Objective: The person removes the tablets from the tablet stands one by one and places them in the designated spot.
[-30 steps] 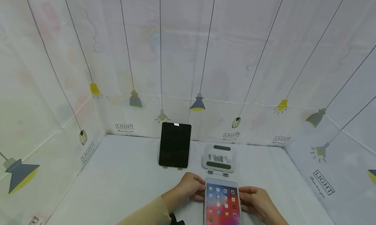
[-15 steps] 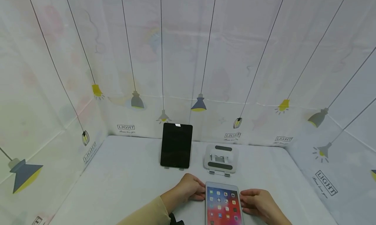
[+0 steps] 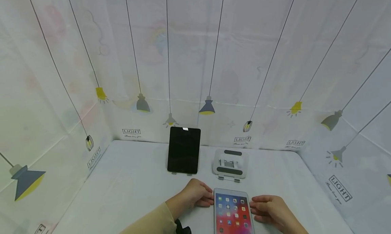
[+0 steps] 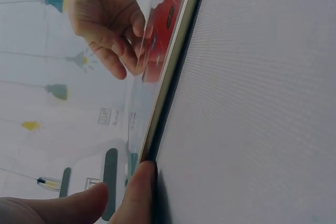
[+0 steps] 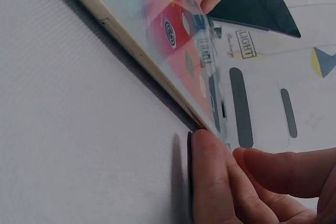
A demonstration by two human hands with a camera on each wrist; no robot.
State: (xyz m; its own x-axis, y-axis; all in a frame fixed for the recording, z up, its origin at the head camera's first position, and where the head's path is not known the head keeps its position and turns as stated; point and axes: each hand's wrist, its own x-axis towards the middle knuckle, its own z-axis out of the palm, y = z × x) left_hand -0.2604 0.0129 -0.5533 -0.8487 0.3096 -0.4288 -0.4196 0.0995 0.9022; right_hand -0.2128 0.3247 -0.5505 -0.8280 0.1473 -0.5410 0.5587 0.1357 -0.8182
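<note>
Two long edges of the white rectangular tablet (image 3: 233,212) meet your relaxed left hand (image 3: 197,194) and right hand (image 3: 270,208), neither gripping; it lies screen-up on white cloth (image 3: 131,179), long axis pointing away from you toward the pale rounded-square stand (image 3: 216,161).

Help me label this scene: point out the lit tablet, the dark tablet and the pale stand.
Lit tablet (image 3: 233,212), head view: on its screen, among the app icons.
Dark tablet (image 3: 184,150), head view: the middle of its black screen.
Pale stand (image 3: 229,164), head view: the metal part between its dark pads.
</note>
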